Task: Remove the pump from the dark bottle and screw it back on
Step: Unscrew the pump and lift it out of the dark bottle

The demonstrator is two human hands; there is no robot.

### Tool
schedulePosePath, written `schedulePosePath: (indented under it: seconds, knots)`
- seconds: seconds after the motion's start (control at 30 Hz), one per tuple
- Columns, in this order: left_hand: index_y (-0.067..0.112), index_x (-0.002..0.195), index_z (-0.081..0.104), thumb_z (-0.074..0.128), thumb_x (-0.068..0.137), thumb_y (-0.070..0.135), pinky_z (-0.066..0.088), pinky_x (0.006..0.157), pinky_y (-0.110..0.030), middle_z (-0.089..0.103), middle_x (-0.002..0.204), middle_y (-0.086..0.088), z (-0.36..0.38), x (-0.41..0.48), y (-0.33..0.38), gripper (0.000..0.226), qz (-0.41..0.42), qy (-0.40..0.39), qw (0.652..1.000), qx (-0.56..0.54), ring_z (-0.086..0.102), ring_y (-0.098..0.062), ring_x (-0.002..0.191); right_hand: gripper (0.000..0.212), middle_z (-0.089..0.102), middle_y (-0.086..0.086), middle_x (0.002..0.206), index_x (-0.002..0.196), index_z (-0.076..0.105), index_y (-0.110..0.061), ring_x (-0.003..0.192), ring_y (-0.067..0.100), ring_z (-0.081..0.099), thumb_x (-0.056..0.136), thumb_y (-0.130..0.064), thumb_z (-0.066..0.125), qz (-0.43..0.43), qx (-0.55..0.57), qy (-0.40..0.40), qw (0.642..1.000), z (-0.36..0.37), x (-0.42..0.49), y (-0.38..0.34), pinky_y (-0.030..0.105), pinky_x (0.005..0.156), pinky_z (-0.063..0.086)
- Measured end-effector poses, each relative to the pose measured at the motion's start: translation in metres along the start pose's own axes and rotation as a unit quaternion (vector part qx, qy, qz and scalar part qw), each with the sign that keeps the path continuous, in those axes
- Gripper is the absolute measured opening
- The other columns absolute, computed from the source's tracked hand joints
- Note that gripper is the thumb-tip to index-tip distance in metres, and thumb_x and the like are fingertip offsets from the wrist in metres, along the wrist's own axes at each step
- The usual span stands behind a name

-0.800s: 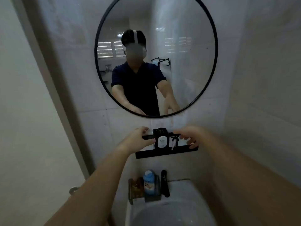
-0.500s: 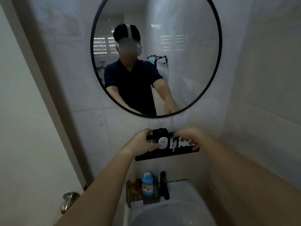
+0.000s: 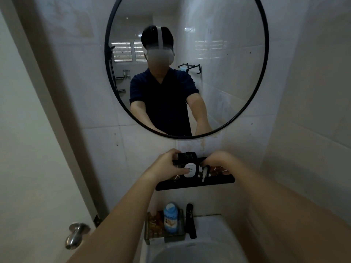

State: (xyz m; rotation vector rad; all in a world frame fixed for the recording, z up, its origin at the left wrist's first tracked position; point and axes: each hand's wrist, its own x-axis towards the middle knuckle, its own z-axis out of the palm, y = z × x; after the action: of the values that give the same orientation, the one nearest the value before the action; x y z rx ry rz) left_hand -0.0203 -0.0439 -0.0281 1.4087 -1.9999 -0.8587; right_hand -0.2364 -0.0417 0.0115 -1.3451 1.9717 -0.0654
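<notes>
Bottle is standing on the shelf under the mirror; your left hand is wrapping its side, pump still on, your right hand curling beside it, grip unclear.

The black shelf is fixed to the tiled wall just below the round mirror. On it stands the dark bottle, upright, with a white oval label facing me and its pump on top. Just right of the bottle a small white-tipped item stands on the shelf; I cannot tell what it is. Further right lie some brownish things, too blurred to name. My left grip wraps the bottle's left side, and my right grip rests over the shelf's right part.
</notes>
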Motion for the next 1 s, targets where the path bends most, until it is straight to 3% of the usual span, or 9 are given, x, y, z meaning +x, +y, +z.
schedulePosePath:
  seconds: [0.13,0.3,0.43,0.53,0.7,0.83,1.0]
  knots:
    - [0.020,0.138,0.059,0.096,0.083,0.025,0.064,0.066,-0.016,0.067,0.135,-0.002,0.001,0.002,0.001,0.066,-0.013,-0.004,1.000,-0.028,0.076,-0.020,0.103,0.045,0.060,0.005,0.081,0.073,0.065,-0.009,0.066,0.017,0.053,0.109,-0.034,0.054,-0.008,0.010,-0.026,1.000,-0.005,0.000,0.002,0.026,0.059,0.042]
    - [0.021,0.134,0.063,0.100,0.077,0.030,0.063,0.074,-0.019,0.070,0.131,-0.004,0.001,0.002,0.003,0.069,-0.024,0.005,0.999,-0.021,0.076,-0.021,0.110,0.032,0.060,0.001,0.086,0.082,0.062,-0.013,0.068,0.015,0.050,0.102,-0.038,0.064,-0.030,0.046,0.004,0.998,-0.016,-0.001,0.010,0.026,0.056,0.041]
    - [0.018,0.133,0.065,0.098,0.080,0.025,0.058,0.062,-0.009,0.072,0.127,-0.009,0.001,-0.002,0.008,0.064,-0.027,0.010,0.999,-0.034,0.074,-0.018,0.104,0.034,0.055,0.000,0.078,0.078,0.061,-0.015,0.061,0.014,0.041,0.096,-0.042,0.071,-0.060,0.092,0.039,0.993,-0.031,-0.003,0.016,0.027,0.056,0.034]
    - [0.021,0.136,0.063,0.098,0.080,0.031,0.060,0.080,-0.020,0.075,0.120,-0.003,-0.002,-0.008,0.017,0.067,-0.023,0.022,0.999,-0.044,0.075,-0.017,0.108,0.027,0.057,-0.001,0.072,0.082,0.065,-0.016,0.058,0.014,0.046,0.094,-0.038,0.074,-0.105,0.127,0.052,0.985,-0.042,-0.017,0.017,0.027,0.056,0.039]
    - [0.026,0.130,0.064,0.097,0.081,0.032,0.056,0.081,-0.021,0.078,0.112,0.003,-0.013,-0.017,0.036,0.059,-0.005,0.029,0.998,-0.059,0.075,-0.012,0.106,0.038,0.073,0.004,0.094,0.105,0.080,-0.006,0.078,0.016,0.063,0.096,-0.041,0.074,-0.234,0.178,0.133,0.946,-0.059,-0.042,0.020,0.030,0.065,0.054]
    - [0.034,0.121,0.064,0.097,0.081,0.033,0.059,0.087,-0.025,0.077,0.112,0.001,-0.023,-0.023,0.042,0.052,0.000,0.025,0.998,-0.058,0.075,-0.014,0.104,0.043,0.074,0.010,0.096,0.107,0.082,-0.003,0.085,0.018,0.068,0.098,-0.044,0.071,-0.324,0.229,0.200,0.896,-0.067,-0.054,0.021,0.029,0.067,0.057]
    - [0.030,0.140,0.062,0.098,0.075,0.047,0.060,0.103,-0.038,0.077,0.118,-0.001,-0.031,-0.028,0.052,0.076,-0.003,-0.002,0.999,-0.048,0.076,-0.016,0.108,0.039,0.075,-0.002,0.109,0.117,0.079,-0.015,0.096,0.015,0.074,0.100,-0.048,0.067,-0.400,0.271,0.236,0.843,-0.066,-0.070,0.014,0.025,0.068,0.061]
